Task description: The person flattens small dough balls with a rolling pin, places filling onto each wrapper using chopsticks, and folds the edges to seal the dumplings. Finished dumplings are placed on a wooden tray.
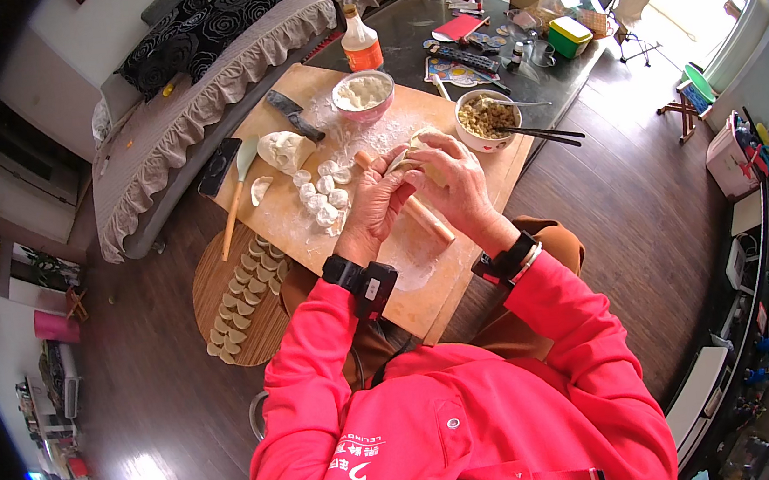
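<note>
Above the floured wooden board [398, 302], my left hand [373, 202] and my right hand [455, 173] meet at a folded dough wrapper [399, 162]. Fingers of both hands pinch its edge; any filling is hidden. Under my hands a wooden rolling pin [430, 222] lies slantwise, its middle partly covered. Pale flat dough shows behind my right fingers. Several floured dough pieces [325, 195] sit left of my left hand, beside a dough lump [284, 151] and one folded dumpling [261, 190]. To the right of my right hand stands a bowl of filling [487, 143] with a spoon and black chopsticks [545, 133].
At the board's far side are a flour bowl [371, 113], a cleaver [294, 114] and a bottle [361, 42]. A spatula [235, 203] and a phone [220, 166] lie along its left edge. Lower left, a round tray [206, 280] carries rows of dumplings. A cluttered dark table [398, 31] stands beyond.
</note>
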Available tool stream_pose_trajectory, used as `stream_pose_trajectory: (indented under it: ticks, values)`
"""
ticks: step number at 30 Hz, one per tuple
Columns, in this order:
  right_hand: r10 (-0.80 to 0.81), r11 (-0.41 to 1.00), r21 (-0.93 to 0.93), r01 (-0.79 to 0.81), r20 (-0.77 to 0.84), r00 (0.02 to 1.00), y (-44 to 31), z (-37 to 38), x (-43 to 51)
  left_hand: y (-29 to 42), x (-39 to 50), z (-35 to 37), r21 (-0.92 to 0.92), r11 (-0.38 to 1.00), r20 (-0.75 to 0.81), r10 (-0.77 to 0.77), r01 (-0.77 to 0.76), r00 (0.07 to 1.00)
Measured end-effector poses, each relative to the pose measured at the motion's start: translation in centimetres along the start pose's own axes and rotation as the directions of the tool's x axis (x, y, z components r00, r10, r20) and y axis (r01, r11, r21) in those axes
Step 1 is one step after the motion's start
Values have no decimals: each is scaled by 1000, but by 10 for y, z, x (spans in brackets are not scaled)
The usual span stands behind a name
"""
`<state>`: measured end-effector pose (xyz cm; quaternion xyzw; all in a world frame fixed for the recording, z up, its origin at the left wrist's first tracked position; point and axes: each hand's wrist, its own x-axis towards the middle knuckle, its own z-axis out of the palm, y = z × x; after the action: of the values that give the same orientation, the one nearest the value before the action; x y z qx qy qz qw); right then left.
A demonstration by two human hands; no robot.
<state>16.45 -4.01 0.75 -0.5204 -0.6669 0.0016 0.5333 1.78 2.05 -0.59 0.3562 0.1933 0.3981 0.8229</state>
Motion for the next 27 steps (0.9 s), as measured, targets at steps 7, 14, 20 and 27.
stream_pose_trajectory:
  ticks: [7,14,20,27]
  values:
    - [-16,1000,-4,16,36,999,-2,-7,8,-1,-1,1,16,1000,-3,14,-14,1000]
    - [17,999,-30,-15,59,998,-1,-7,9,1,0,5,-1,1000,35,-8,8,999]
    - [-35,998,-49,38,55,998,-1,-10,3,1,-1,7,-10,1000,39,-1,1,999]
    - [13,1000,13,-13,-17,1000,4,-9,1,0,0,6,-35,999,-31,-4,3,1000]
